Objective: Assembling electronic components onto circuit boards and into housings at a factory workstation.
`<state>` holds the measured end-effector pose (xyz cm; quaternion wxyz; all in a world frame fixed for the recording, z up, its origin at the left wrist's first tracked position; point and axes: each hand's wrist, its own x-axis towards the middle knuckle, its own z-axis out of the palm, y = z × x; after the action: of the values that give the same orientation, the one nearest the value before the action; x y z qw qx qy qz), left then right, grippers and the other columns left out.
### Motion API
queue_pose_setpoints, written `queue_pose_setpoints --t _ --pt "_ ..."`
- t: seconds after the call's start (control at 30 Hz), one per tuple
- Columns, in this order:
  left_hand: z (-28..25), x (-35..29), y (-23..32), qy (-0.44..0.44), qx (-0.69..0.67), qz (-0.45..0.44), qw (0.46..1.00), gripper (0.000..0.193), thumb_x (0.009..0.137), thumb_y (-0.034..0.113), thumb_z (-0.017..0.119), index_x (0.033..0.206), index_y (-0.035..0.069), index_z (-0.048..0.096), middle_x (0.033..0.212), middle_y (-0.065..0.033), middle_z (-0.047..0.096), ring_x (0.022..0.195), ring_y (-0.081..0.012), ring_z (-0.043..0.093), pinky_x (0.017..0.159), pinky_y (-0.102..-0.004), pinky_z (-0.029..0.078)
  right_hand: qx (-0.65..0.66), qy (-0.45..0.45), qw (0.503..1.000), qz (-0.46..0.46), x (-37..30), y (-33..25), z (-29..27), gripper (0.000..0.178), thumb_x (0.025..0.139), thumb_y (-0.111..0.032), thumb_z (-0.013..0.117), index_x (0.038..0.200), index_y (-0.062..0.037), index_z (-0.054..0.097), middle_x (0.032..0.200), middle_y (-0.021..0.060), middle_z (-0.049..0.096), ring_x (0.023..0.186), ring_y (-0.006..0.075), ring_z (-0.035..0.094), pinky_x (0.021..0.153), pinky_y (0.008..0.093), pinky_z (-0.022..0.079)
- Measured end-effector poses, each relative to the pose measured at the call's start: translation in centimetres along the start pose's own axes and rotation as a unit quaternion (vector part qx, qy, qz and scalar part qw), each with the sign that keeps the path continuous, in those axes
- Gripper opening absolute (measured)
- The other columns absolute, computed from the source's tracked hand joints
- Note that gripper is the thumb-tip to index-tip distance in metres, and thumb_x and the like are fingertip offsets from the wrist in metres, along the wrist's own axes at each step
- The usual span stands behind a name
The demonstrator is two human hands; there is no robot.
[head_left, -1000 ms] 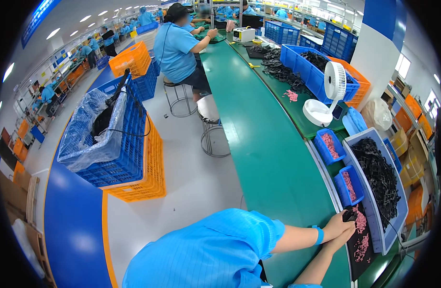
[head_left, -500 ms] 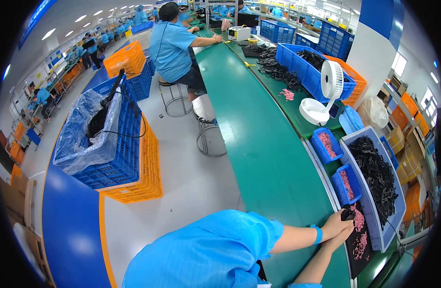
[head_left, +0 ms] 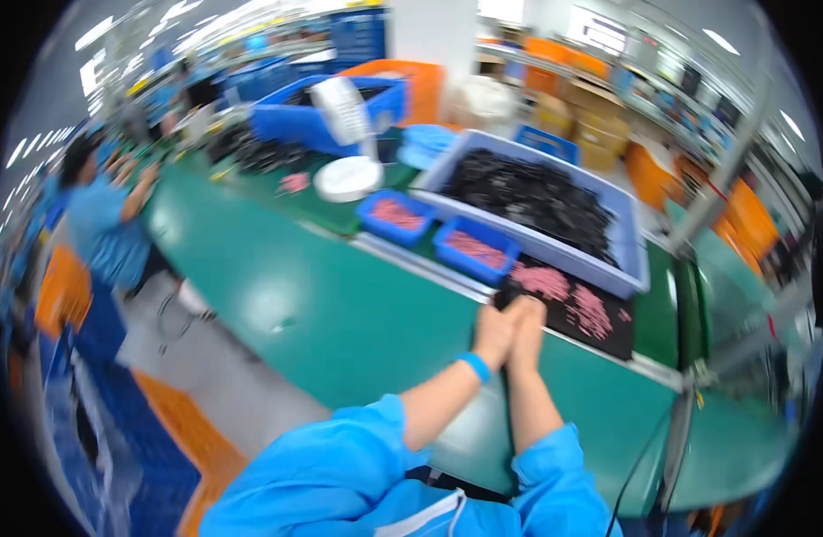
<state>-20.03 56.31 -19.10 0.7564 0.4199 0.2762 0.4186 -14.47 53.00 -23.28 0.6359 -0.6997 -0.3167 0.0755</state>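
Observation:
My left hand, with a blue band at its wrist, is closed round a small black part whose kind is blurred. Pressed against it, my right hand is closed too; what its fingers hold is hidden. Both are at the near edge of a black mat. Small pink pieces lie there in two loose heaps, a left heap and a right heap. Two small blue bins, one nearer and one farther, hold more pink pieces.
Behind the mat stands a large grey-blue tub of black parts. A white fan and a blue crate stand farther left. The green table runs to a seated person. A metal post rises at right.
My view has swung to the right, so the tub and mat are nearer the middle and the picture is blurred. My hands stay together with the black part by the mat.

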Motion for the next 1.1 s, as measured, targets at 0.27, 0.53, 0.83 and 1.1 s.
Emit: queue_pose_setpoints --t 0.27,0.53,0.83,1.1 --pt "0.7 0.0 -0.8 -0.019 -0.04 0.038 0.998 0.006 0.085 0.008 0.064 0.089 0.004 0.063 0.084 -0.0004 0.063 0.072 -0.0097 0.056 0.064 -0.0247 0.047 0.042 0.039 0.997 0.042 -0.5 -2.3 -0.7 0.031 0.098 -0.032 0.038 0.115 -0.0073 0.049 0.1 0.0246 0.061 0.092 0.0395 0.06 0.079 0.0434 0.047" --pt "0.1 0.1 -0.5 -0.025 -0.056 0.035 0.997 0.006 0.085 0.006 0.063 0.09 0.002 0.062 0.085 -0.0015 0.063 0.073 -0.0098 0.058 0.064 -0.0243 0.048 0.074 0.028 0.996 0.051 -0.6 -2.6 -0.3 0.032 0.098 -0.029 0.039 0.117 -0.0052 0.049 0.103 0.0235 0.06 0.096 0.0374 0.06 0.082 0.0412 0.046" --pt "0.0 0.9 -0.8 -0.052 -0.159 -0.016 0.986 0.01 0.086 0.003 0.06 0.096 0.002 0.06 0.091 -0.004 0.062 0.079 -0.0146 0.06 0.07 -0.0271 0.05 0.024 0.071 0.996 -0.052 -0.3 -4.9 -1.5 0.042 0.095 -0.018 0.048 0.131 0.0007 0.041 0.125 0.0208 0.045 0.114 0.0298 0.048 0.098 0.0364 0.039" --pt "-1.6 1.3 -1.2 -0.082 -0.136 -0.021 0.987 0.013 0.085 0.009 0.065 0.095 0.002 0.06 0.086 -0.0072 0.065 0.075 -0.0153 0.062 0.067 -0.0297 0.053 0.53 -0.193 0.793 -0.228 -5.6 -21.5 -10.0 0.043 0.093 -0.024 0.05 0.132 -0.0084 0.041 0.101 0.0164 0.06 0.095 0.0294 0.059 0.083 0.0453 0.046"
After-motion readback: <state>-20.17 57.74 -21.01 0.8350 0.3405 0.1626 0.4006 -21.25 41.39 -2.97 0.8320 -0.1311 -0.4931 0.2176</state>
